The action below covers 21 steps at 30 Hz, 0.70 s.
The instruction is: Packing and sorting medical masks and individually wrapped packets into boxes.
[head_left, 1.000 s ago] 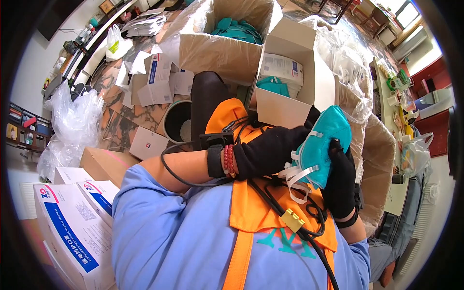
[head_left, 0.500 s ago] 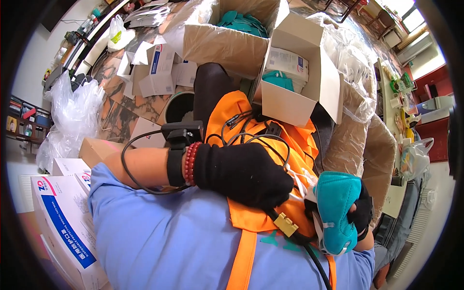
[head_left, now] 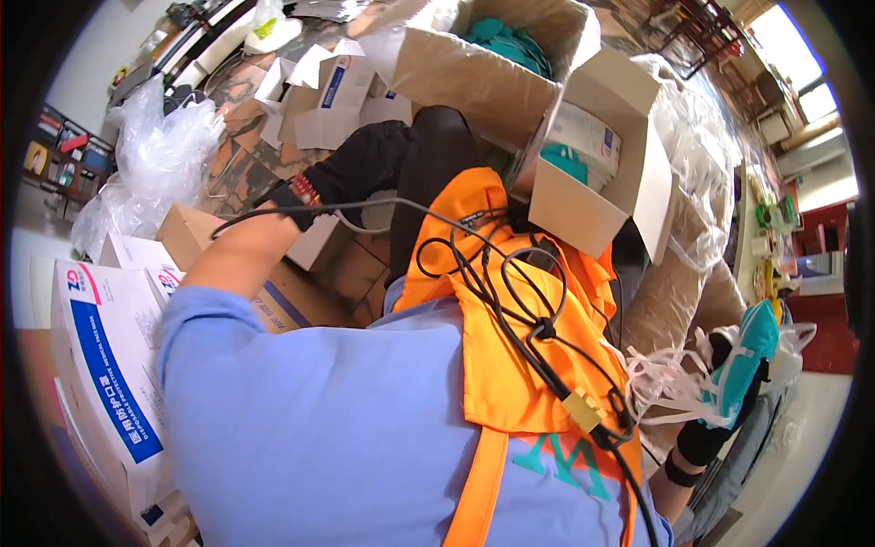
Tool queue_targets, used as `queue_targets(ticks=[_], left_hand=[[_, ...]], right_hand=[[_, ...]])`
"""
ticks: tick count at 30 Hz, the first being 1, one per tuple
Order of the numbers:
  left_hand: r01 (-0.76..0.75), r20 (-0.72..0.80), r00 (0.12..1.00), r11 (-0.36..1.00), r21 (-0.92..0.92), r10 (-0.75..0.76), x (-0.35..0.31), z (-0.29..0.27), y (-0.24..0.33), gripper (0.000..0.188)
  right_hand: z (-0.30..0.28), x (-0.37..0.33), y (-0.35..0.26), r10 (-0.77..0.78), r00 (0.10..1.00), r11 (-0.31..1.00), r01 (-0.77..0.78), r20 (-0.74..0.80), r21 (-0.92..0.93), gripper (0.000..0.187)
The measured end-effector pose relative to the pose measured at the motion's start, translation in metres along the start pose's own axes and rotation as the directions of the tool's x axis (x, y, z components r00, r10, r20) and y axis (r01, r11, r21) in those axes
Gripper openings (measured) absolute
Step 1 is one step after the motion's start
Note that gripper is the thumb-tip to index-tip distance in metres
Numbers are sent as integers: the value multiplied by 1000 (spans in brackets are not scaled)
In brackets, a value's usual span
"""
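My right hand [head_left: 729,415], in a black glove, is raised at the far right and closed on teal face masks [head_left: 749,351]. White elastic straps [head_left: 670,378] dangle from them to the left, beside the orange apron. I cannot make out how many masks are in the hold. Stretched forward to the left, my black-gloved left hand [head_left: 365,164] is above a dark round bin [head_left: 369,217], close to my knee. Its fingers blend into the dark glove and do not show clearly. A black cable with loops [head_left: 510,319] lies over the orange apron [head_left: 519,374].
An open carton [head_left: 583,205] in front holds packaged items and teal masks. Behind it, a larger plastic-lined box [head_left: 474,82] contains more teal masks. White printed cartons [head_left: 118,365] stand at the left, near clear plastic bags [head_left: 155,164]. Opened small boxes [head_left: 342,100] lie on the floor.
My left hand has moved from my lap forward and left to the bin. My right hand has carried the teal masks outward to the right, and the straps now trail.
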<state>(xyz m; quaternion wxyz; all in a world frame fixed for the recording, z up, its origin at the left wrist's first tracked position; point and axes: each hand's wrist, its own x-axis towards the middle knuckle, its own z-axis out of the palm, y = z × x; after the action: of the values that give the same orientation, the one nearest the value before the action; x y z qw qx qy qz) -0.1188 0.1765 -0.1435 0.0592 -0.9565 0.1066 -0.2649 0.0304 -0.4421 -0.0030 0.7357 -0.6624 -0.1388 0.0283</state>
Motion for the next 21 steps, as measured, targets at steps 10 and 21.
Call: queue_targets(ticks=[10, 21], left_hand=[[447, 474, 806, 889, -94, -355, -86, 89, -29, 39], [285, 335, 936, -328, -901, -108, 141, 2, 29, 56]], right_hand=[[177, 57, -38, -74, 997, 969, 66, -28, -239, 43], [247, 115, -57, -491, 565, 366, 824, 663, -432, 37]])
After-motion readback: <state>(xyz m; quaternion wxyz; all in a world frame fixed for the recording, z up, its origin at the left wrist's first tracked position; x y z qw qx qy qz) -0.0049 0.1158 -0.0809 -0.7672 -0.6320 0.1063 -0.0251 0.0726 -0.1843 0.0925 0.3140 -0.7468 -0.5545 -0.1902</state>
